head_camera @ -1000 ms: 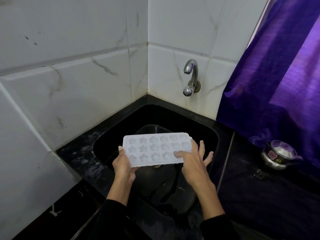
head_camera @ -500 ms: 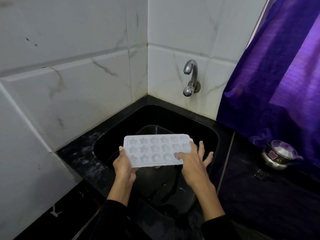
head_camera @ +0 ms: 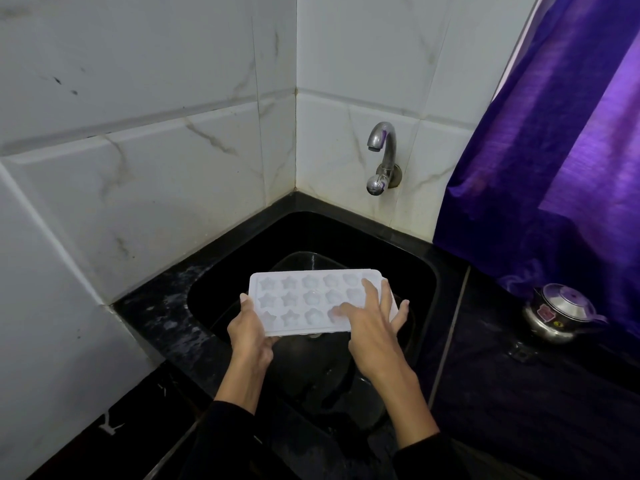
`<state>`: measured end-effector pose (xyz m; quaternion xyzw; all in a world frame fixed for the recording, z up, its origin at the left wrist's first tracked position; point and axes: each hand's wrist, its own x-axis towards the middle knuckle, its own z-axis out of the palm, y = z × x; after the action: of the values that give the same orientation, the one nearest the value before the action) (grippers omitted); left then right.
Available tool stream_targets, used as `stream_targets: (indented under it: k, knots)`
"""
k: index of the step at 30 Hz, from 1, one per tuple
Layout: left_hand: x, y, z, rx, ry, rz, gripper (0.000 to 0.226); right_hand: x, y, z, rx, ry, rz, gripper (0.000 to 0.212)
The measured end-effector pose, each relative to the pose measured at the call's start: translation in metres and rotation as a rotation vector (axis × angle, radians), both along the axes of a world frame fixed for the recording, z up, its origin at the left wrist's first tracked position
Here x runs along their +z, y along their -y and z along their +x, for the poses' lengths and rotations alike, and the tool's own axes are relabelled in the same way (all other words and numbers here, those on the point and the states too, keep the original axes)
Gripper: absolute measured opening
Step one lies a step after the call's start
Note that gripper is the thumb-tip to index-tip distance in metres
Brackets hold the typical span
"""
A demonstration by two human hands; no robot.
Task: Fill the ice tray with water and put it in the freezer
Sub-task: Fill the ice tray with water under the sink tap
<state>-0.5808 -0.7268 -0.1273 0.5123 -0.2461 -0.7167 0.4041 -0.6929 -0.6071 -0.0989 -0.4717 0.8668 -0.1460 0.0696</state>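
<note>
A white ice tray (head_camera: 304, 299) with star and flower shaped cells hangs level over the black sink (head_camera: 420, 282). My left hand (head_camera: 251, 332) grips its near left corner, thumb on the rim and fingers underneath. My right hand (head_camera: 372, 322) lies over the tray's right end with fingers spread; its forefinger touches a cell in the near row. A chrome tap (head_camera: 381, 157) juts from the tiled wall above the sink's far side, and no water runs from it.
A black stone counter (head_camera: 156, 317) rings the sink, with white marble-look tiles (head_camera: 138, 185) on two walls. A purple curtain (head_camera: 554, 150) hangs at the right. A small steel lidded pot (head_camera: 557, 315) stands on the counter below it.
My right hand has slid further onto the tray, its fingers now covering the right end cells. The tray and my left hand have hardly moved.
</note>
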Motion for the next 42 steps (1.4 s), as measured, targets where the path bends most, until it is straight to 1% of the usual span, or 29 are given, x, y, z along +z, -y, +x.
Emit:
stream_targets:
  k: [1, 9, 13, 15, 17, 20, 23, 29, 32, 35, 39, 40, 42]
  knots:
    - [0.0, 0.0, 0.0, 0.001, -0.002, 0.002, 0.032, 0.0, 0.001, 0.002, 0.009, 0.01, 0.016, 0.08]
    - [-0.002, -0.001, 0.002, -0.004, -0.003, 0.001, 0.033, 0.004, 0.001, 0.008, -0.016, 0.029, 0.074, 0.078]
    - [-0.001, -0.002, 0.002, 0.003, -0.004, -0.009, 0.033, 0.003, 0.001, 0.01, -0.009, 0.05, 0.092, 0.08]
    - [-0.001, -0.002, 0.002, 0.009, -0.003, -0.012, 0.032, 0.0, 0.001, 0.01, -0.002, 0.071, 0.085, 0.075]
    - [-0.002, -0.002, 0.002, 0.007, 0.002, -0.008, 0.033, -0.001, 0.0, 0.008, 0.0, 0.064, 0.081, 0.068]
    - [-0.004, -0.001, 0.002, 0.003, -0.002, -0.002, 0.033, 0.001, -0.001, 0.008, -0.017, 0.049, 0.073, 0.078]
    - [-0.003, -0.001, 0.002, 0.003, 0.0, -0.004, 0.033, 0.002, 0.0, 0.01, -0.008, 0.017, 0.082, 0.081]
    - [-0.004, -0.002, 0.002, 0.008, 0.001, -0.002, 0.032, 0.001, -0.001, 0.012, 0.001, 0.017, 0.075, 0.079]
    - [-0.005, -0.001, 0.002, 0.005, 0.003, -0.004, 0.033, 0.002, 0.001, 0.014, -0.005, -0.025, 0.017, 0.075]
    - [-0.004, -0.002, 0.0, 0.004, 0.01, -0.014, 0.035, 0.002, 0.005, 0.018, 0.027, -0.046, -0.056, 0.079]
    - [-0.003, -0.006, -0.004, -0.003, 0.01, -0.013, 0.036, 0.004, 0.006, 0.023, 0.075, -0.058, -0.017, 0.072]
    - [-0.003, -0.006, -0.004, -0.004, 0.009, -0.01, 0.036, 0.005, 0.007, 0.024, 0.083, -0.057, 0.002, 0.074]
    - [-0.002, -0.007, -0.005, -0.004, 0.006, -0.002, 0.036, 0.006, 0.006, 0.025, 0.099, -0.043, 0.034, 0.086]
